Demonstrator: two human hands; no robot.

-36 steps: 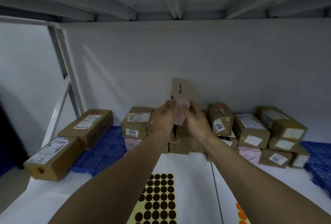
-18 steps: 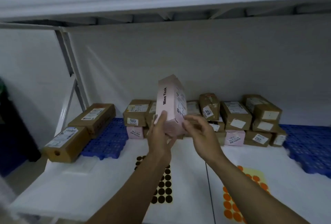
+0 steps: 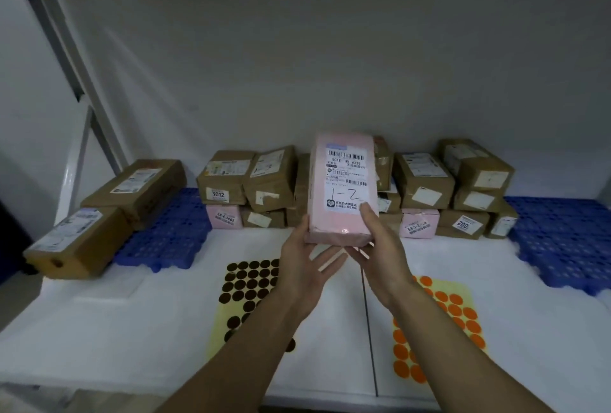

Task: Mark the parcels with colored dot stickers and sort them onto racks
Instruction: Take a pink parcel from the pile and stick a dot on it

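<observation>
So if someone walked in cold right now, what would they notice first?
The pink parcel, held upright in both hands at centre with its label and a handwritten "1-2" facing the camera. Next, the two dot sheets on the white table: dark dots on the left, orange dots on the right. Behind them, brown boxes are stacked along the wall.

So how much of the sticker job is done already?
Not much looks done. No dot shows on the pink parcel held upright by the left hand and right hand, label facing the camera. The brown sticker sheet has some empty spots, so a few dots may be used. Left to do: dot this parcel, likely from the brown or orange sticker sheet, then the parcel pile behind it.
</observation>
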